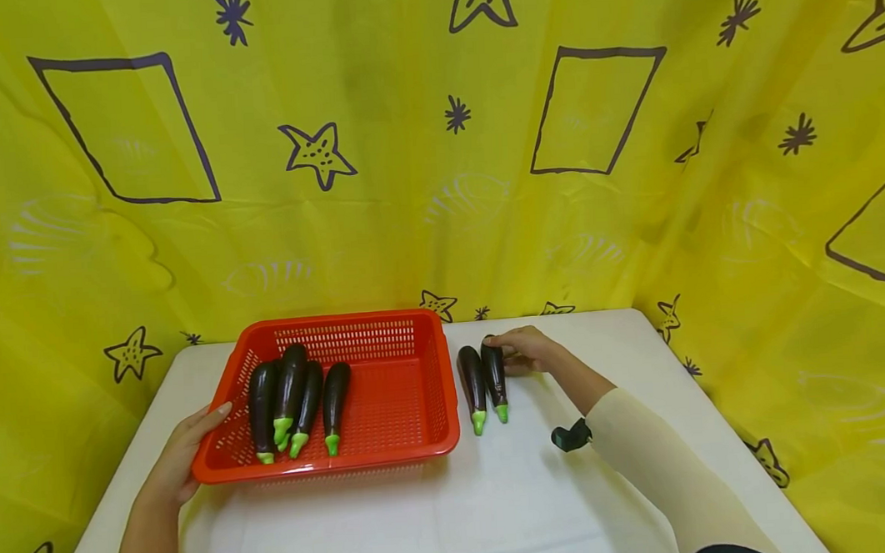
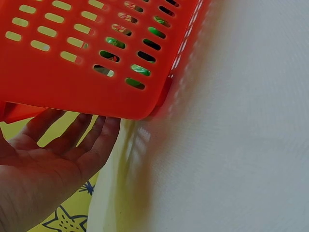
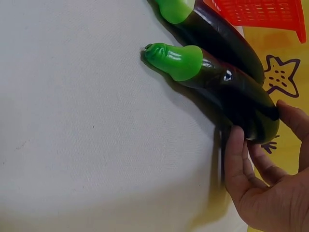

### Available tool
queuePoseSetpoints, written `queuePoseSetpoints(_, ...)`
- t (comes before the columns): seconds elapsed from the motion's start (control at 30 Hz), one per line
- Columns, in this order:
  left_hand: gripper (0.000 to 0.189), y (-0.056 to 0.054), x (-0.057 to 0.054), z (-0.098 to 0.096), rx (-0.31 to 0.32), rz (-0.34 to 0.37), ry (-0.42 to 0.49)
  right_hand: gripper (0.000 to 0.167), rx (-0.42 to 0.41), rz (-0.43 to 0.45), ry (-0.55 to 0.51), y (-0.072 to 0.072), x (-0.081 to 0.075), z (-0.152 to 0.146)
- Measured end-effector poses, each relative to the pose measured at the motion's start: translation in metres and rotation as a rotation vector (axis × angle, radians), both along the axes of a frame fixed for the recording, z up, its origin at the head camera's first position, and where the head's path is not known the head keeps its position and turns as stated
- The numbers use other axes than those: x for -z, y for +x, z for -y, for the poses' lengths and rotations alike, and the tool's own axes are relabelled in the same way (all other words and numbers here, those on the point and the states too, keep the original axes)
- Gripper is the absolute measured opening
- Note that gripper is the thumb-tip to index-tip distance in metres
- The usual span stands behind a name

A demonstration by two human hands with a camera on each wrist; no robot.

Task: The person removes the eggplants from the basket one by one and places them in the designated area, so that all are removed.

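My left hand (image 1: 180,453) grips the left side of a red plastic basket (image 1: 392,460), the thumb over its rim and the fingers beneath, as the left wrist view shows. Several dark eggplants (image 1: 336,403) with green stem ends lie in the basket's left half. To the right of the basket, two more lie side by side on the white table. Of these, the right-hand eggplant (image 3: 231,92) has its rounded far end pinched between the thumb and fingers of my right hand (image 1: 527,351). The other eggplant (image 1: 473,383) lies just left of it, between it and the basket.
A white cloth covers the table (image 1: 515,506). Behind and beside it hangs a yellow curtain (image 1: 402,228) printed with stars and frames. Small dark devices show near both wrists, such as the black piece (image 1: 571,435) under my right forearm.
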State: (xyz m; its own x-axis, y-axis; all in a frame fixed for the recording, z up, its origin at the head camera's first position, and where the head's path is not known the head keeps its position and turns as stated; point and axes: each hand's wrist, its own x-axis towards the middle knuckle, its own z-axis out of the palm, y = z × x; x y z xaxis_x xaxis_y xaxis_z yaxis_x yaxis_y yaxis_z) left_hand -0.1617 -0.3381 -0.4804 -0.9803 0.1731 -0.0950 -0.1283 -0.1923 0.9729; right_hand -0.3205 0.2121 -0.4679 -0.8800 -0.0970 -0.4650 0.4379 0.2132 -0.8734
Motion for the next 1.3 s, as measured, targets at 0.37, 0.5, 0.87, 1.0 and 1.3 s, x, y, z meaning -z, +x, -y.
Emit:
queuePoseSetpoints(0.37, 0.028, 0.002, -0.002, -0.002, -0.018, 0.018, -0.034, 0.033, -0.032, 0.021, 0.1, 0.002, -0.004, 0.0)
queuePoseSetpoints(0.5, 0.032, 0.003, -0.004, -0.003, -0.024, 0.033, -0.065, 0.031, -0.036, 0.03, 0.108, 0.003, -0.007, 0.0)
queuePoseSetpoints(0.87, 0.037, 0.001, -0.004, -0.003, -0.032, 0.033, -0.052, 0.03, -0.053, 0.002, 0.146, 0.002, -0.008, 0.0)
queuePoseSetpoints(1.0, 0.038, 0.002, -0.004, -0.004, -0.037, 0.037, -0.06, 0.032, -0.056, -0.009, 0.159, 0.002, -0.007, -0.001)
queuePoseSetpoints(1.3, 0.023, 0.002, -0.004, -0.003, -0.011, 0.015, -0.059, 0.031, -0.105, 0.012, 0.16, 0.002, -0.01, -0.002)
